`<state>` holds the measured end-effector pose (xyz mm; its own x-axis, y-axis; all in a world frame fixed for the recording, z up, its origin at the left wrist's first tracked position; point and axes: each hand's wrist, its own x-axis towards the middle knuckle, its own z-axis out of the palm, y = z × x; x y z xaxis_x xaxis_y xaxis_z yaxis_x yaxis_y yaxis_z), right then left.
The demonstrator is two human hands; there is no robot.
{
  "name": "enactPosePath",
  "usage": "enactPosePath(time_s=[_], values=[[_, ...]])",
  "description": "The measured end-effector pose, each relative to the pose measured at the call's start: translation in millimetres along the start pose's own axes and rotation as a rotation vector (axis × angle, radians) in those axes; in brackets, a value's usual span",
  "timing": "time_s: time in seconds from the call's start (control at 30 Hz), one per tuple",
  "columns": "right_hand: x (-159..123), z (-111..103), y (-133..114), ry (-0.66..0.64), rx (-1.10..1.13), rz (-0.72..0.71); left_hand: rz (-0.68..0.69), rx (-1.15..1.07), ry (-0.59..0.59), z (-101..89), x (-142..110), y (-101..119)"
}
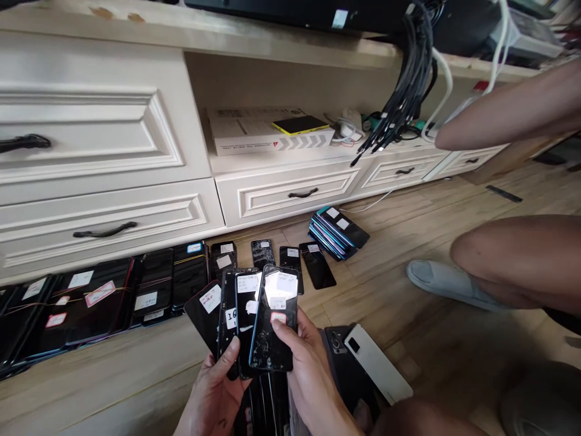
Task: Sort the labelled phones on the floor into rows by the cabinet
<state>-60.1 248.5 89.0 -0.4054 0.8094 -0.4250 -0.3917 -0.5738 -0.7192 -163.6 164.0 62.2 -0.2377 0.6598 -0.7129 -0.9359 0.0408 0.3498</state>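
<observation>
My left hand (pixel 215 387) is closed on a fan of phone screens (pixel 229 324), dark panels with white paper labels. One of its labels has handwriting like "IQ". My right hand (pixel 308 369) grips another phone screen (pixel 275 339), with the thumb pressed near a red-edged sticker. That panel looks scuffed or cracked near its lower end and overlaps the fan. Ahead on the floor lie several single labelled phone screens (pixel 318 266). Beneath my hands more dark panels (pixel 267 406) stand on edge, partly hidden.
Rubber-banded stacks of screens (pixel 97 303) line the cabinet's foot at left. Another stack (pixel 338 233) sits ahead. A white phone (pixel 379 363) and a dark phone (pixel 336 342) lie at right. Cables (pixel 403 85) hang from the cabinet top. Another person's slippered foot (pixel 447 284) is at right.
</observation>
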Motion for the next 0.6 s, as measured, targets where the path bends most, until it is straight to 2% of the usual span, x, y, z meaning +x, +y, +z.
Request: enactPosePath(time_s=[0.37,0.6], values=[[0.6,-8.3,7.5,-0.003,-0.052,-0.028,0.002,0.011,0.014,-1.1,2.4,2.2],[1.7,-8.5,5.5,-0.006,-0.055,-0.007,0.050,0.031,-0.030,-1.9,0.1,0.2]])
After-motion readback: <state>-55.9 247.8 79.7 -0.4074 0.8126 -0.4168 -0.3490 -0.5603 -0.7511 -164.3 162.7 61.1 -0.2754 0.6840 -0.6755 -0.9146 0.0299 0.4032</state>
